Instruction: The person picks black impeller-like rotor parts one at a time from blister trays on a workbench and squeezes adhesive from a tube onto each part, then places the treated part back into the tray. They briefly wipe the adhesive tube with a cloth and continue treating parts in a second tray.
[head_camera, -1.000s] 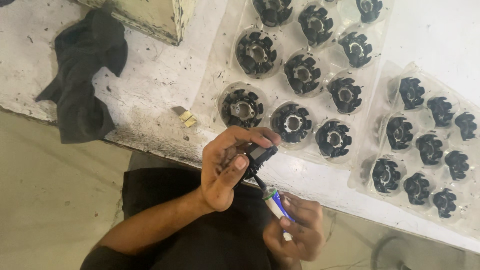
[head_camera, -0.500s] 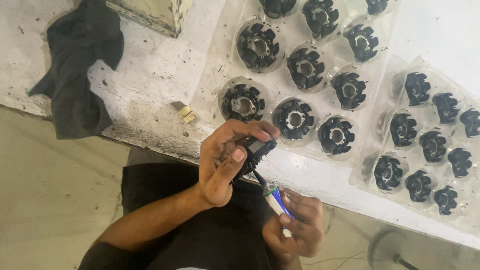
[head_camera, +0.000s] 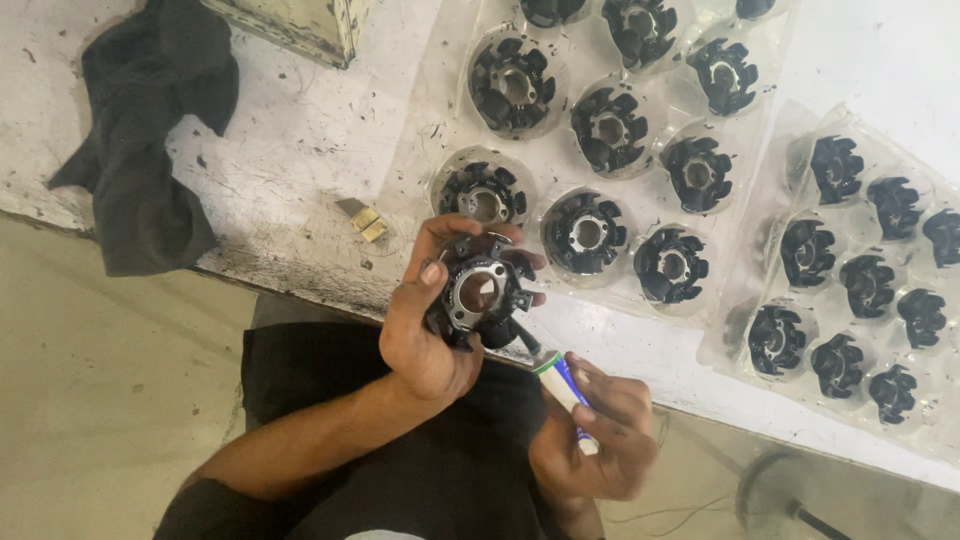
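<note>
My left hand (head_camera: 425, 335) is closed around a black round part with stubby arms and a metal ring in the middle (head_camera: 478, 295); my thumb lies along its left edge and my fingers curl over its far side. I hold it face up just off the near edge of the white table (head_camera: 300, 150), above my lap.

My right hand (head_camera: 600, 435) grips a marker (head_camera: 565, 385) with a white and blue body, fingers wrapped tight around it. Its dark tip points up and to the left and sits at the lower right edge of the part, touching it or nearly so; I cannot tell which.

On the table just beyond my left hand lies a clear plastic tray (head_camera: 440, 120) with round pockets, each holding another black part of the same kind. To the right of it sits a second clear tray (head_camera: 790, 130) filled with smaller-looking black parts, its near corner close to the table's edge.

To the left, a dark cloth (head_camera: 140, 160) is bunched on the table and hangs over the near edge. Between the cloth and the first tray lie two small brass-coloured pieces (head_camera: 368, 224). At the far left stands the corner of a pale metal box (head_camera: 300, 20).
</note>
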